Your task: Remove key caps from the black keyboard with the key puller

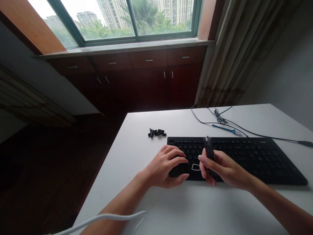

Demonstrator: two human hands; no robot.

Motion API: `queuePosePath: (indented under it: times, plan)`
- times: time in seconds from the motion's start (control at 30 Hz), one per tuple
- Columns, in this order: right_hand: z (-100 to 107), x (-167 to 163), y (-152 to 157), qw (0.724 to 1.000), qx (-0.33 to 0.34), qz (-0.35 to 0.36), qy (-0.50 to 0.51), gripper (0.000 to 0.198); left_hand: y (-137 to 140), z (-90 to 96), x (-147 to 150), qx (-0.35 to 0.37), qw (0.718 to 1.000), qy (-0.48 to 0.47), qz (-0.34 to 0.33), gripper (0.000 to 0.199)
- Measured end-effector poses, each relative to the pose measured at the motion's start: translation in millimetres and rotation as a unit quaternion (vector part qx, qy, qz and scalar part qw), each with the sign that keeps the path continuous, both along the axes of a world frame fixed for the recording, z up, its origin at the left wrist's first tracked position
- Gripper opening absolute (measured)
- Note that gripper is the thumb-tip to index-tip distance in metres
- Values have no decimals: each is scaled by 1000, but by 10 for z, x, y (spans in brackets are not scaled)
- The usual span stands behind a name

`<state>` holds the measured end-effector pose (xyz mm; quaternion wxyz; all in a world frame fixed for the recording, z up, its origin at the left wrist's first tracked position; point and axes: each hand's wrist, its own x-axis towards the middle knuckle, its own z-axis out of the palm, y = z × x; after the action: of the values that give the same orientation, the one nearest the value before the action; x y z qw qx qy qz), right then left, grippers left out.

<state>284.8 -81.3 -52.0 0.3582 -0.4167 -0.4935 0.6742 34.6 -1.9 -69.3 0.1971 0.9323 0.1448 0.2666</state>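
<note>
A black keyboard (254, 160) lies across the white table. Over its left end rests my left hand (168, 164), palm down with fingers apart, touching the keys and gripping nothing. My right hand (217, 166) is closed round a slim black tool (209, 148) with a clear, metal-tipped top end, held upright over the middle-left keys. Its exact kind is hard to make out. Between the hands, a thin white loop-like outline (195, 167) shows against the keyboard. Behind the keyboard's left corner lies a small pile of loose black keycaps (156, 133). The keys under my left palm are hidden.
Behind the keyboard lies a thin blue tool (224, 129). A black cable (220, 119), partly coiled, runs to the right edge. A white cable (110, 216) crosses my left forearm in front. The table's left edge (105, 156) drops to a dark floor.
</note>
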Motion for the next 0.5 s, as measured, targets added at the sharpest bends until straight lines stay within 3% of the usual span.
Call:
queuePosePath:
  times: [0.17, 0.37, 0.5]
  plan:
    - [41, -55, 125, 990, 62, 12, -124, 47, -71, -15, 48, 11, 1000, 9, -1, 34]
    - [0, -112, 294, 995, 39, 46, -74, 50, -49, -25, 39, 1, 1000, -12, 22, 20]
    - [-74, -125, 213, 998, 25, 19, -62, 47, -37, -20, 47, 15, 1000, -20, 16, 19]
